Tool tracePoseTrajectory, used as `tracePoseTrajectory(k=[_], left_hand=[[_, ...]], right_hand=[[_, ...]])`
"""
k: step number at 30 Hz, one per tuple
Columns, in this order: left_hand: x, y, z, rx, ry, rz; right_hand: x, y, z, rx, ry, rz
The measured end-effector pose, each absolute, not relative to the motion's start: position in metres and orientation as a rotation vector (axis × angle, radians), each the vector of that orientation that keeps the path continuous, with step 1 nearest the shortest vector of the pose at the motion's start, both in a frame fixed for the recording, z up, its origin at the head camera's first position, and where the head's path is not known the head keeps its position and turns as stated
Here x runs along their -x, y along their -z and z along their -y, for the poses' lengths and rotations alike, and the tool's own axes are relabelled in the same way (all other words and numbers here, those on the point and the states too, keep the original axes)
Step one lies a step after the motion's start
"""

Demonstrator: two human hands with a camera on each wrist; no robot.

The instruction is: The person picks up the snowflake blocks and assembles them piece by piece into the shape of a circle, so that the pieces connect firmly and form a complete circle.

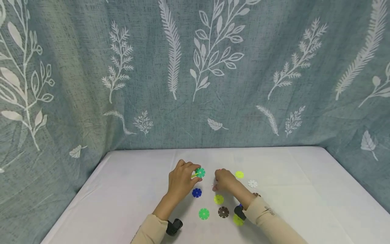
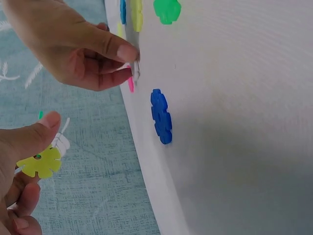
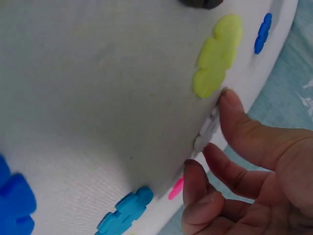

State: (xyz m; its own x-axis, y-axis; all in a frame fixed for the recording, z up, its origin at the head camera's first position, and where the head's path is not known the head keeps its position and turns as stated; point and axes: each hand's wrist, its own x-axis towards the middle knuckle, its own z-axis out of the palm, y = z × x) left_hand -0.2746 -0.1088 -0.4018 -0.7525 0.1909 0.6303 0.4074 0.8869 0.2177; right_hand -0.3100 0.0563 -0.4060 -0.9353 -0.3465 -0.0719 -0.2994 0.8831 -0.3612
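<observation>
My left hand (image 1: 182, 178) pinches a green flower-shaped notched plastic disc (image 1: 200, 172) above the table, together with a yellow notched disc (image 2: 44, 162). The two discs sit at an angle to each other; whether their slots are joined I cannot tell. Low over the table, my right hand (image 1: 225, 180) holds a white notched disc (image 3: 207, 128) between thumb and fingers at the cloth. A yellow disc (image 3: 218, 56) lies just beside that thumb. On the cloth below the left hand is a dark blue disc (image 1: 196, 192).
Nearer me lie a green disc (image 1: 204, 214), a brown disc (image 1: 223, 212) and a yellow-green disc (image 1: 238, 220). Another white disc (image 1: 252, 183) is right of the right hand. Pink (image 3: 176, 189) and light blue (image 3: 125, 211) discs lie near it. A patterned curtain (image 1: 189, 112) hangs behind the white tablecloth (image 1: 128, 189).
</observation>
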Motion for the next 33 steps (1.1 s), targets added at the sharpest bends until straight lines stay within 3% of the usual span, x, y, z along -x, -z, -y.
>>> tracePoseTrajectory(k=[5, 12, 33], left_hand=[[0.273, 0.402, 0.107, 0.418, 0.454, 2.428], [0.274, 0.398, 0.106, 0.343, 0.485, 2.452], [0.272, 0.39, 0.093, 0.264, 0.824, 2.497]], right_hand=[[0.313, 0.408, -0.061, 0.505, 0.629, -2.9], [0.312, 0.399, -0.079, 0.85, 1.147, -2.935], [0.304, 0.387, -0.074, 1.176, 1.428, -2.988]])
